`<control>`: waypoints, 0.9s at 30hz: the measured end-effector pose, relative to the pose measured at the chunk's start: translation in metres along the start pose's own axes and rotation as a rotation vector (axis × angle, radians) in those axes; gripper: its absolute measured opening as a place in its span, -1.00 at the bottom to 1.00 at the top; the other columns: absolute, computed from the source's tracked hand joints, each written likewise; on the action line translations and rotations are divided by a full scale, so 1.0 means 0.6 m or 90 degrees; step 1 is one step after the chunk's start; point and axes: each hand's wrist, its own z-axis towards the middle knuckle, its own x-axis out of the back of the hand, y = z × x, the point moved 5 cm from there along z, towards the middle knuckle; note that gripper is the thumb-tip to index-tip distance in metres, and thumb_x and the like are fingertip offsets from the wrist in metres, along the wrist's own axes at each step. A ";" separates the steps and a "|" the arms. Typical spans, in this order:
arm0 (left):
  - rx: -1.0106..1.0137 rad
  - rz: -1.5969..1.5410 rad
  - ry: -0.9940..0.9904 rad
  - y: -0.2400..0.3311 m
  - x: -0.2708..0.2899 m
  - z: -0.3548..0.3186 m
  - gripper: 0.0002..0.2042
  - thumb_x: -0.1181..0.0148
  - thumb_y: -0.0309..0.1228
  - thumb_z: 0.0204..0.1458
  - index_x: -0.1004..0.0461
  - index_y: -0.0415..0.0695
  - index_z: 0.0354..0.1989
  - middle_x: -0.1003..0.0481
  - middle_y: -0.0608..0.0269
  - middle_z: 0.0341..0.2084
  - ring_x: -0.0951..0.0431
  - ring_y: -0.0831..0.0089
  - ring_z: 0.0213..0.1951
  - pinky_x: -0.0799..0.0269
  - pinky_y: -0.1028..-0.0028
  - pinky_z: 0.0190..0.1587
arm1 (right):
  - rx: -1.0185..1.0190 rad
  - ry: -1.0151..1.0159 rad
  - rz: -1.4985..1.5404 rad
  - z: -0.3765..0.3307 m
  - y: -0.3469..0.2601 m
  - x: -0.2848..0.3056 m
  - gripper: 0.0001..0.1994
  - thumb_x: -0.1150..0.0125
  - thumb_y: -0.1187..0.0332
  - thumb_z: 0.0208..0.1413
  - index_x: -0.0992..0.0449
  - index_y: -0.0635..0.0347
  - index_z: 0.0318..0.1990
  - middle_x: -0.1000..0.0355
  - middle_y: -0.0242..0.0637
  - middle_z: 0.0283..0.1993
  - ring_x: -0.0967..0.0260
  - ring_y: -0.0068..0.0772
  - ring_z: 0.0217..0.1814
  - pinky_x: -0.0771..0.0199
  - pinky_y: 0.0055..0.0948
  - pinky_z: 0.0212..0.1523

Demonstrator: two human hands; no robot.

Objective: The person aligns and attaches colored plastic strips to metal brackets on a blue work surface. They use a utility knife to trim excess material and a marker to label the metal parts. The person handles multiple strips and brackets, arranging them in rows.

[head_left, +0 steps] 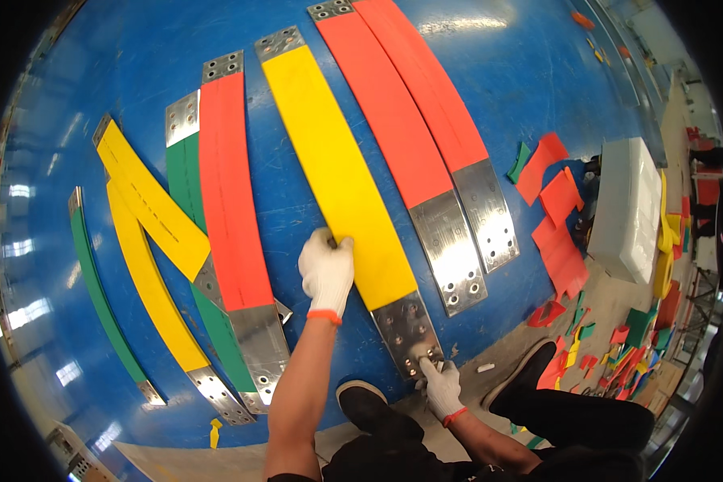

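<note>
A wide flat busbar in a yellow sleeve (337,181) lies slantwise on the blue surface, with bare metal ends full of holes. My left hand (327,271), in a white knit glove with an orange cuff, has its fingers curled at the sleeve's left edge, thumb against it. At the near metal end (407,331), my right hand (443,390), gloved the same way, pinches the corner with the thumb on top. To the right lie two red-sleeved busbars (390,104) side by side. Another red-sleeved busbar (231,185) is on the left, overlapping a green-sleeved one (186,181).
Further left lie two yellow-sleeved bars (149,201), one across the other, and a narrow green one (96,281). Red sleeve scraps (556,253) and a white foam box (631,209) are at right. Coloured offcuts (618,361) litter the floor near my shoe (526,373).
</note>
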 end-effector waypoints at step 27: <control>0.167 0.379 0.014 -0.260 0.218 -0.302 0.30 -0.61 -0.16 -0.25 0.23 -0.07 0.64 -0.30 -0.32 0.16 -0.45 -0.24 0.17 -0.53 -0.06 0.17 | 0.481 0.161 -0.500 0.055 -0.226 0.003 -0.45 -0.48 0.00 0.05 -0.59 0.24 0.05 -0.67 0.09 -0.07 -0.65 0.16 0.02 -0.62 -0.07 0.06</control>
